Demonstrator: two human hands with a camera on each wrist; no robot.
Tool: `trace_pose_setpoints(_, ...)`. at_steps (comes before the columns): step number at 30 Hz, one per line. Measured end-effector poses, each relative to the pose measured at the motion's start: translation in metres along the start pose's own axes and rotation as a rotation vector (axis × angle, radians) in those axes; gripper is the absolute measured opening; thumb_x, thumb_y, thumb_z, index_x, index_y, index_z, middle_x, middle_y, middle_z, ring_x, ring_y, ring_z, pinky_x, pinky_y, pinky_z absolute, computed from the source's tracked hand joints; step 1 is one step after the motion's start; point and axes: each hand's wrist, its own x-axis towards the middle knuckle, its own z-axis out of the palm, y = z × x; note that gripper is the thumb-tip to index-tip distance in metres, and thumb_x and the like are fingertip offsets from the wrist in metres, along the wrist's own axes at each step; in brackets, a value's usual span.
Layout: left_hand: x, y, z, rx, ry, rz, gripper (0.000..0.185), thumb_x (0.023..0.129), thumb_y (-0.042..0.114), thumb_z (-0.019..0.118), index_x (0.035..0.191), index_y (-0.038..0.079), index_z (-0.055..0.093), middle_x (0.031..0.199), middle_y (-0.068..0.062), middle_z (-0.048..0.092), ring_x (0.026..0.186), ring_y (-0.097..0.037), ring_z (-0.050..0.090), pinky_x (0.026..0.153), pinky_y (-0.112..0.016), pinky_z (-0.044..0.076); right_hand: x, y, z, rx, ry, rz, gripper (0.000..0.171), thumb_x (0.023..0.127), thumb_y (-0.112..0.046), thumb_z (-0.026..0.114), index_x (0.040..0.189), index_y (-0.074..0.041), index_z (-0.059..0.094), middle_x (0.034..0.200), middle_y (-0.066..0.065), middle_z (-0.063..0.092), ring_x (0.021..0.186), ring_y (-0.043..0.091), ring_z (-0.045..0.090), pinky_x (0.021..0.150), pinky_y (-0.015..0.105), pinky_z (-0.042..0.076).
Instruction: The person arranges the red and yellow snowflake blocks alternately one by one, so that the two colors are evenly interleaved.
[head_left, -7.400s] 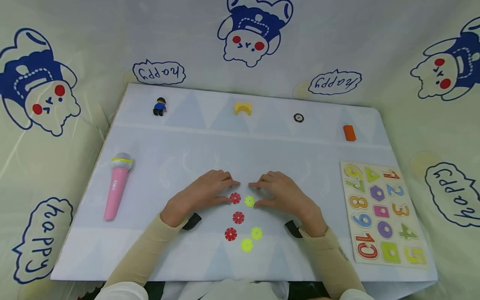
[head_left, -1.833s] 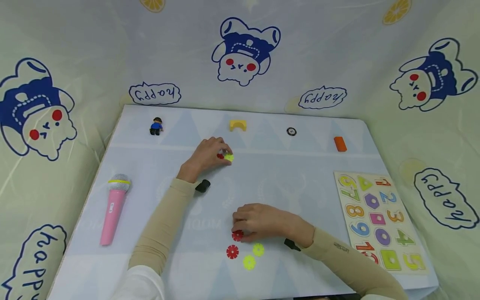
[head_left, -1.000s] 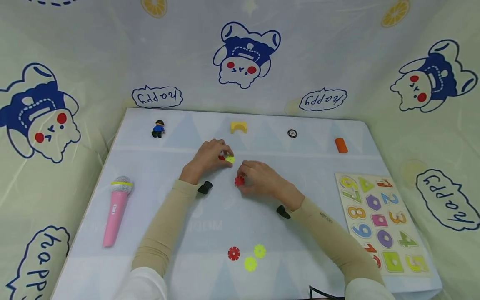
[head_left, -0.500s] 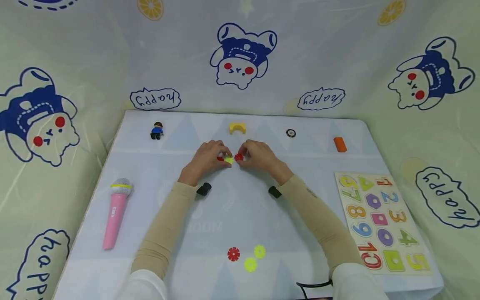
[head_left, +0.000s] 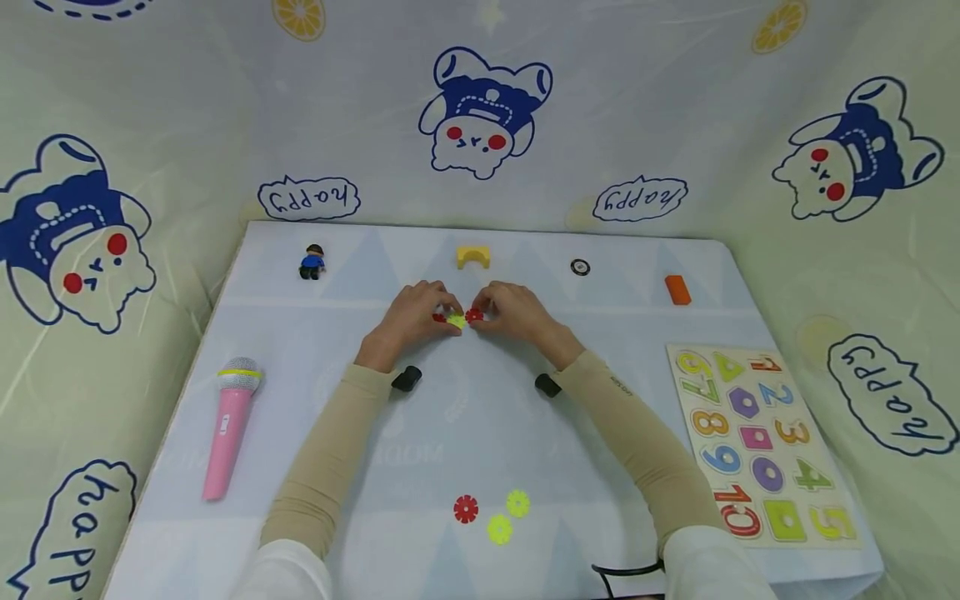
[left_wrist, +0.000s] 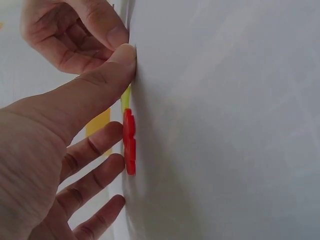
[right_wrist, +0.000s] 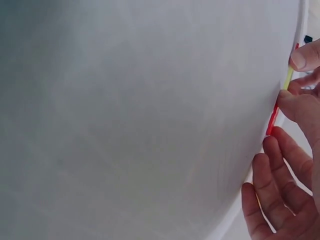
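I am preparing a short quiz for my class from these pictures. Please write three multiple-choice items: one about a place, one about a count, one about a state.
1. Where does the pink microphone lie on the mat?
A. at the person's left
B. beside the number puzzle
C. at the far edge

2. How many gear discs lie loose near the mat's front edge?
A. one
B. three
C. six

3. What are the two hands doing?
A. resting flat, apart
B. lifting the microphone
C. pressing gear discs together on the mat

Answers:
1. A: it lies at the left side, far from the number puzzle.
2. B: one red disc and two yellow discs.
3. C: left hand and right hand meet at the joined discs.
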Motion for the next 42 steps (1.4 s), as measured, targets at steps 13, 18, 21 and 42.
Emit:
trace_pose_setpoints(13, 0.009, 0.010, -0.004, 0.036, -0.066, 0.013, 0.049, 0.092, 0.039, 0.090, 0.131, 0.013, 0.075, 0.121, -0.009, 0.070, 0.118, -0.031, 0.061, 0.109, -0.051, 0.045, -0.012, 0.002, -0.001, 0.063, -0.025, 0.035, 0.041, 0.095, -0.029, 0.088, 0.128, -0.007, 0.076, 0.120, 0.006, 0.078, 0.108, 0.023, 0.070, 0.102, 0.041, 0.056)
trace_pose_setpoints(18, 0.011, 0.009, 0.000, 0.066, -0.032, 0.020, 0.045, 0.092, 0.042, 0.090, 0.126, 0.015, 0.078, 0.119, -0.009, 0.070, 0.118, -0.031, 0.062, 0.107, -0.053, 0.046, -0.039, -0.003, 0.001, 0.045, -0.078, 0.042, 0.041, 0.094, -0.029, 0.089, 0.125, -0.007, 0.075, 0.118, 0.006, 0.077, 0.108, 0.021, 0.070, 0.103, 0.039, 0.057)
trace_pose_setpoints(21, 0.012, 0.008, 0.003, 0.063, -0.007, 0.016, 0.042, 0.091, 0.041, 0.090, 0.123, 0.016, 0.079, 0.117, -0.009, 0.070, 0.117, -0.031, 0.063, 0.106, -0.053, 0.046, -0.072, -0.008, 0.007, 0.003, -0.101, -0.037, 0.038, 0.093, -0.033, 0.090, 0.120, -0.011, 0.075, 0.111, 0.001, 0.076, 0.102, 0.016, 0.068, 0.099, 0.035, 0.059)
trace_pose_setpoints(42, 0.016, 0.015, 0.011, 0.018, 0.028, 0.026, 0.031, 0.094, 0.036, 0.088, 0.117, 0.017, 0.080, 0.113, -0.007, 0.070, 0.112, -0.030, 0.062, 0.105, -0.052, 0.046, -0.237, -0.053, 0.058, -0.117, -0.081, -0.441, 0.049, 0.085, -0.054, 0.091, 0.120, -0.022, 0.077, 0.111, -0.010, 0.068, 0.100, 0.005, 0.062, 0.095, 0.020, 0.053)
